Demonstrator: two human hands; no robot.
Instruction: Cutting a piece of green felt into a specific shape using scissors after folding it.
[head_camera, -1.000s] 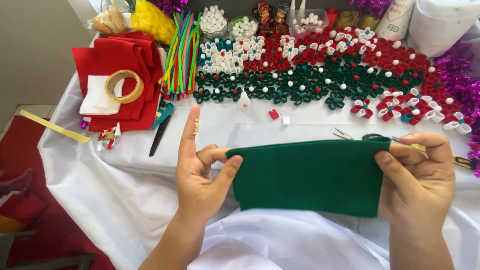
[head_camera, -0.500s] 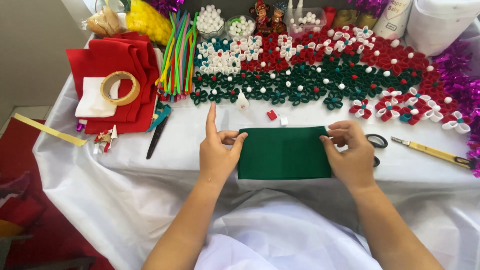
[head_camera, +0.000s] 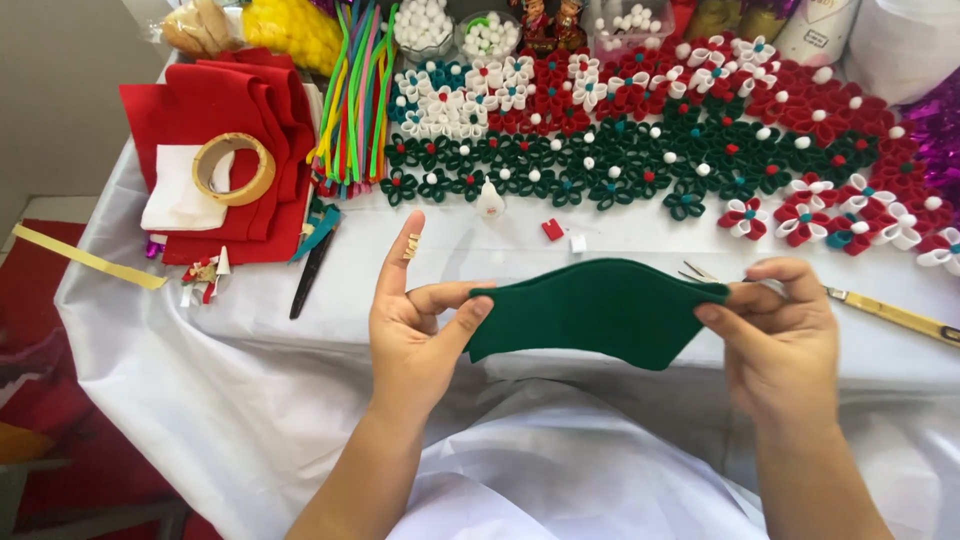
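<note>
A piece of dark green felt (head_camera: 600, 312) is held up over the white-covered table (head_camera: 260, 330), folded so its top edge bows upward. My left hand (head_camera: 415, 325) pinches its left end between thumb and fingers, with the forefinger pointing up and a small plaster on it. My right hand (head_camera: 785, 335) pinches the right end. Scissors (head_camera: 700, 273) lie on the table just behind the felt, mostly hidden by my right hand.
Rows of red, green and white felt flowers (head_camera: 680, 130) cover the far side. Red felt sheets (head_camera: 225, 140) with a tape roll (head_camera: 233, 168) lie at the left, beside coloured pipe cleaners (head_camera: 355, 90). A yellow ruler (head_camera: 890, 313) lies at the right, a black tool (head_camera: 308, 275) left.
The felt, spread wide a second ago, was then held short and flat low on the table. Now it is lifted and bowed, with both hands farther apart and nearer the camera.
</note>
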